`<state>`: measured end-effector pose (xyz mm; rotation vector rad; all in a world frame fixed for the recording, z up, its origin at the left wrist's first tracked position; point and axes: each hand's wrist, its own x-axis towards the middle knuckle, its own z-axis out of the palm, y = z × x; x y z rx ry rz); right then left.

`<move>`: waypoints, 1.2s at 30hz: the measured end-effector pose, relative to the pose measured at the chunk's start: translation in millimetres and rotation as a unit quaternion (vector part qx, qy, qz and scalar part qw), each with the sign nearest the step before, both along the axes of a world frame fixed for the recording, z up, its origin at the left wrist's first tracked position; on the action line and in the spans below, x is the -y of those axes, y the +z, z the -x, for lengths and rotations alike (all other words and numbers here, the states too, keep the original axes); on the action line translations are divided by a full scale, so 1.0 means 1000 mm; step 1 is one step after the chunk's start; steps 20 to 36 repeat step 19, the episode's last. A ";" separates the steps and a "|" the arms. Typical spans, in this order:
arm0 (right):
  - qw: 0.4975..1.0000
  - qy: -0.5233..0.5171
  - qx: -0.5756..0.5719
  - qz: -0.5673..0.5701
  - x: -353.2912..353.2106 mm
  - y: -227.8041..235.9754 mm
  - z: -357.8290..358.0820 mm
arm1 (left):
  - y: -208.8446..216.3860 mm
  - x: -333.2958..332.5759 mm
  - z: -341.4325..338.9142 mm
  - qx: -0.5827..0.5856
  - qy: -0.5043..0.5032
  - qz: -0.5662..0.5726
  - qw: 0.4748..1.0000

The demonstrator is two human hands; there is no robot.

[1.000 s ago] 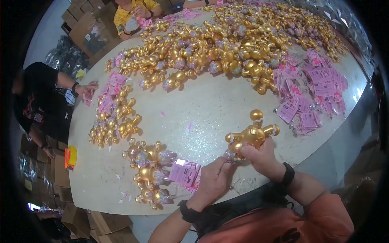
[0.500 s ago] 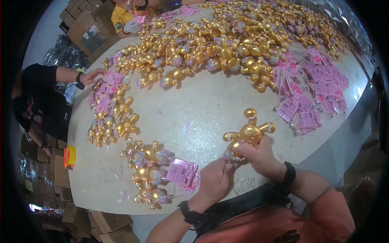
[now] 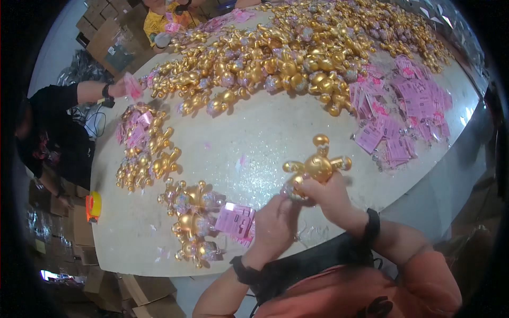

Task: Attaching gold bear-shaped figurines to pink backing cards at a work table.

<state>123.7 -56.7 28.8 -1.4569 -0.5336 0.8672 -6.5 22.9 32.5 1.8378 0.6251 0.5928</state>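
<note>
A shiny gold figurine [image 3: 319, 167] with rounded limbs and a glittery, clear lower end is held above the near part of the table. My right hand [image 3: 335, 201] is closed around its lower body, thumb on top. My left hand [image 3: 275, 222] is closed in a pinch right at the glittery end; its fingers hide what lies between them. Left of my left hand, pink printed cards [image 3: 236, 221] lie beside a small group of similar gold figurines [image 3: 190, 222].
A large heap of gold figurines [image 3: 254, 63] covers the far side of the table [image 3: 212, 159]. Pink cards [image 3: 419, 103] pile up at the right. One co-worker's hand [image 3: 121, 89] is at the left edge, near a yellow-orange tape roll [image 3: 94, 205]; another person is at the far left.
Both my hands and the figurine have shifted slightly up and left. The co-worker at the left has lifted pink cards off the pile.
</note>
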 end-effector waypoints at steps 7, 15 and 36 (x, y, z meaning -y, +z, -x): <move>0.981 0.123 0.136 -0.059 0.023 -0.005 -0.003 | -0.004 -0.027 0.021 0.148 0.045 0.335 0.930; 0.754 0.366 0.544 -0.012 0.038 0.006 0.024 | 0.003 -0.055 0.029 0.327 0.084 0.469 0.816; 0.793 0.379 0.477 -0.009 0.034 -0.002 0.014 | 0.027 -0.055 0.032 0.289 0.175 0.405 0.849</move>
